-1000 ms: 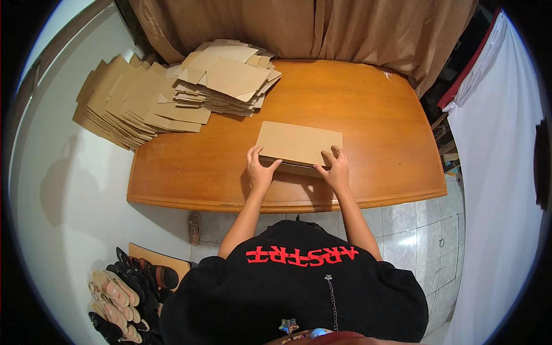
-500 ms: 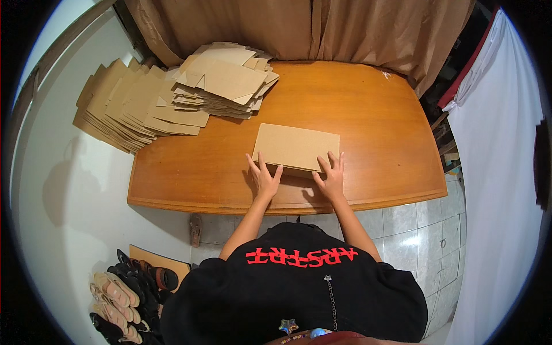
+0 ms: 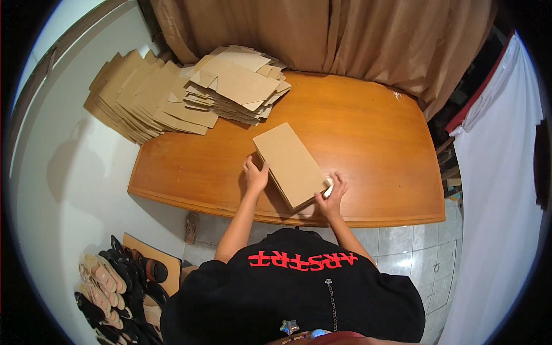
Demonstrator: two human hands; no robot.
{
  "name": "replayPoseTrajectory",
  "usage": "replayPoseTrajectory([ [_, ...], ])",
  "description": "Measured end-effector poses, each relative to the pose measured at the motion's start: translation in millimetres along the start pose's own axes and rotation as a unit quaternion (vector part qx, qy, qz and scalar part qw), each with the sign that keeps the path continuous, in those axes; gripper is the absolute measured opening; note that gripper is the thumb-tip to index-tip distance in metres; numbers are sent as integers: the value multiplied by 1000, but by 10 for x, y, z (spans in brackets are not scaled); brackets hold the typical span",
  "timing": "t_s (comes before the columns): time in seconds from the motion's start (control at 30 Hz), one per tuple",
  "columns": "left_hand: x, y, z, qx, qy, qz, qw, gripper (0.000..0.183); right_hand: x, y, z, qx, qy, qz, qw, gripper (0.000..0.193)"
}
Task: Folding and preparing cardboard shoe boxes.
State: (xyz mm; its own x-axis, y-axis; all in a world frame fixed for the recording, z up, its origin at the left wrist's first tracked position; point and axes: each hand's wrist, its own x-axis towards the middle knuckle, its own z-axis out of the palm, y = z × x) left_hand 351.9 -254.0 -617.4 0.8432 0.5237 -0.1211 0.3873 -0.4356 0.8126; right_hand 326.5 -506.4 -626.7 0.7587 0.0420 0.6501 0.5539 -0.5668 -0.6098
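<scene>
A closed brown cardboard box (image 3: 292, 164) sits on the wooden table in front of me, its long sides slanting from upper left to lower right. At its left long side is my left hand (image 3: 256, 175), fingers curled against the edge. My right hand (image 3: 332, 198) grips the near right corner, with the thumb toward the front and the fingers along the right side. A small white patch (image 3: 328, 188) shows between these fingers and the box; what it is I cannot make out. The box's underside is hidden.
Flat folded cardboard pieces lie in a fanned pile (image 3: 138, 98) and a taller stack (image 3: 238, 83) at the table's far left. A brown curtain (image 3: 259, 34) hangs behind the table (image 3: 379, 149). White cloth (image 3: 494, 172) hangs at right; several shoes (image 3: 109, 282) stand on the floor at lower left.
The box has turned clockwise, from lying crosswise to slanting toward me. My right hand has moved nearer with its corner, and my left hand has shifted from the front edge to the left side.
</scene>
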Motion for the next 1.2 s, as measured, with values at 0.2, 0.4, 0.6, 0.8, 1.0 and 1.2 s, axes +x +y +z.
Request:
replayPoseTrajectory([
  [0.2, -744, -286, 247, 74, -207, -3, 976, 86, -9, 564, 131, 290, -204, 307, 883, 55],
  [0.4, -1216, -591, 296, -10, -234, 35, 971, 96, -176, 232, 312, 308, -232, 211, 898, 53],
  [0.6, -1405, -434, -479, -236, -133, 153, 951, 90, 243, -600, 531, 360, -257, 15, 897, 70],
  [0.8, -1352, 246, -1982, -161, 73, 256, 950, 97, 1080, -1882, 1091, 474, -154, -221, 838, 90],
  [1.0, -1385, 1049, -3581, -19, 309, 354, 882, 93, 1976, -3572, 1401, 490, -9, -331, 807, 88],
  [1.2, -1412, 1483, -4913, 86, 502, 466, 723, 69, 2579, -5192, 1300, 736, -84, -268, 616, 65],
])
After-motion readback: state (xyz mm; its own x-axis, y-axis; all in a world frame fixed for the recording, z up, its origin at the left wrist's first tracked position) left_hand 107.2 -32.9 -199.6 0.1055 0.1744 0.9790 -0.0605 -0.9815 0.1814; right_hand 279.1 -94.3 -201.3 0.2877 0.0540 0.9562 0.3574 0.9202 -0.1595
